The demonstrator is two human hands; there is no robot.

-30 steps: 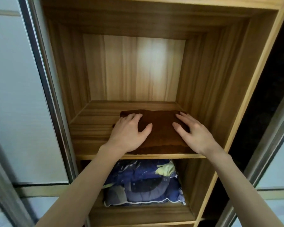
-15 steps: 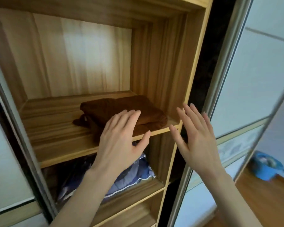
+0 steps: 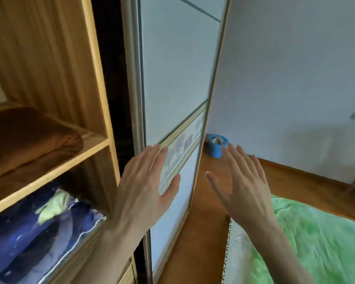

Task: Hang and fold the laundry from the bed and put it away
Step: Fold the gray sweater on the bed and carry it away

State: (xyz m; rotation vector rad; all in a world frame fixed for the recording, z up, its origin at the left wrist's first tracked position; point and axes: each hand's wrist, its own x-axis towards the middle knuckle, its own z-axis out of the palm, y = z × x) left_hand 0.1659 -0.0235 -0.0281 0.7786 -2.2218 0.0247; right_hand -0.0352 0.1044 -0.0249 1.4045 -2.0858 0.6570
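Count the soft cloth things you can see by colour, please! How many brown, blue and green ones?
Brown: 1, the folded brown cloth on the upper shelf.
Blue: 1, the blue patterned bedding on the shelf below.
Green: 1, the green cover on the bed.
Total: 3

Your left hand (image 3: 143, 189) is raised in front of you with its back toward the camera, the four fingers straight and held close together pointing up and away, and the thumb spread out to the right. Your right hand (image 3: 242, 187) is raised beside it at about the same height, apart from it, likewise back-up with straight, slightly fanned fingers and the thumb spread toward the left hand. Both bare forearms run up from the lower edge of the view to the wrists, and neither hand grips anything.
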